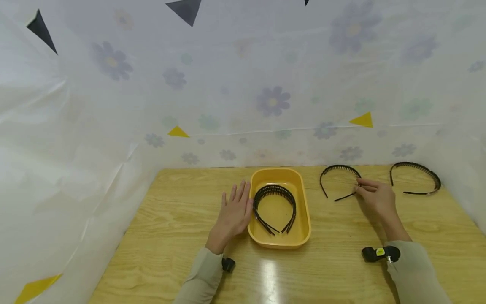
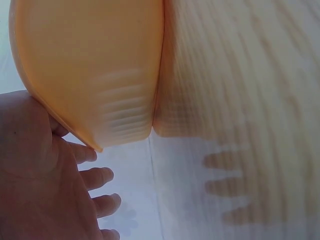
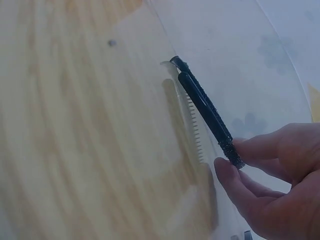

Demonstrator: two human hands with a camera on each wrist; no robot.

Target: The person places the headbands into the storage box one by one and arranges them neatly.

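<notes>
A yellow plastic bin (image 1: 279, 245) stands mid-table with several black toothed headbands (image 1: 275, 188) stacked inside. Along its left rim rests my left hand (image 1: 234, 213), fingers straight and pointing toward the back; the left wrist view has the hand (image 2: 50, 175) against the bin wall (image 2: 90, 50). To the right of the bin, my right hand (image 1: 377, 202) pinches one side of a black headband (image 1: 339, 166) between thumb and fingers. Up close in the right wrist view, that headband (image 3: 206, 107) slants above the table, its small teeth showing.
Another black headband (image 1: 416, 165) lies at the far right, beyond my right hand. The wooden table (image 1: 171, 228) meets a white flower-patterned sheet (image 1: 235, 105) at the back, and similar sheeting hangs on both sides.
</notes>
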